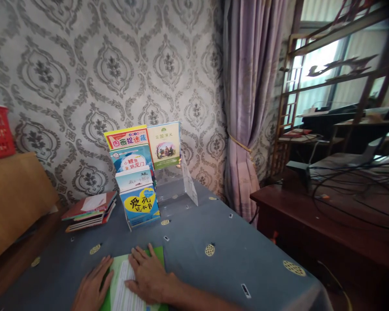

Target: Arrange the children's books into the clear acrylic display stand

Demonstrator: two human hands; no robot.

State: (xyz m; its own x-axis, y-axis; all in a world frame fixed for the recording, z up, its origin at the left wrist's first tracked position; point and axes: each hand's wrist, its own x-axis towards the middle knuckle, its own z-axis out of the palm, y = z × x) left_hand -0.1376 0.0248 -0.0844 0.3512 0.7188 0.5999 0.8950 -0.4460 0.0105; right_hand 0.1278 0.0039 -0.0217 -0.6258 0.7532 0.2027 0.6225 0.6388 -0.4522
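Observation:
A green book (pixel 123 270) with a pale, text-covered face lies on the table at the bottom of the view. Spread flat across its upper right part is my right hand (pixel 149 274), fingers apart. My left hand (pixel 93 283) rests along the book's left edge with its fingers stretched out. Behind the book stands a clear tiered display rack (pixel 190 188). Its left column holds several books, with a blue book (pixel 139 205) in front. A cream and green book (pixel 164 144) stands in the rack's upper right.
Left of the rack lies a stack of books (pixel 92 209) with a paper on top. A cardboard box (pixel 17 198) and a red basket (pixel 0 129) are at the far left. A dark red desk (pixel 294 216) with cables stands to the right, beyond the tablecloth (pixel 227 263).

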